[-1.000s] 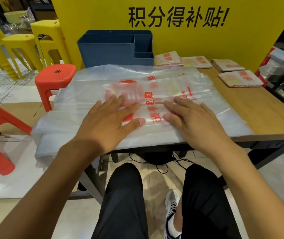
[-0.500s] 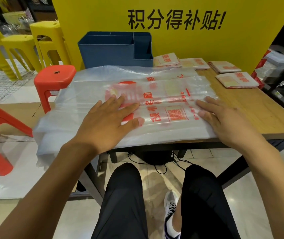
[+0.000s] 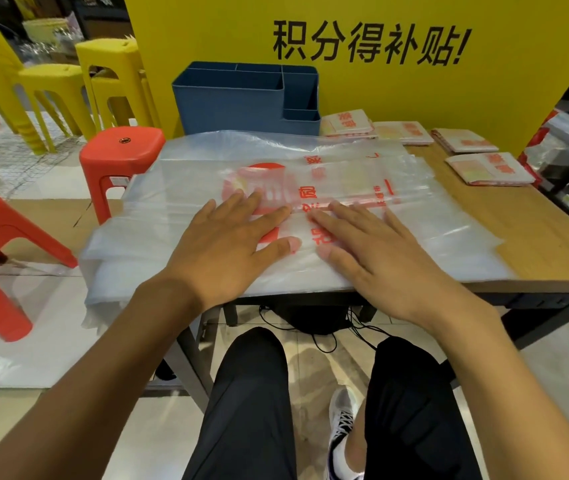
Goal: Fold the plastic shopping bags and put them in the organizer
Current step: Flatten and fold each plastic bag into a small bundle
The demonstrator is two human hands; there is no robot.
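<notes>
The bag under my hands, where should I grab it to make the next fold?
Probably the right short edge of the bag, coming from the right. The bag lies flat as a long strip across the table, and that end is free, while the left hand and right hand press flat on its middle.

This looks like a shop or market stall: a yellow promotional board (image 3: 362, 81) with bold black Chinese lettering stands at twelve o'clock behind the wooden bench (image 3: 532, 237), stacked yellow plastic stools (image 3: 110, 81) and red stools (image 3: 122, 157) crowd ten o'clock, and printed shopping bags (image 3: 345, 188) cover the bench.
</notes>
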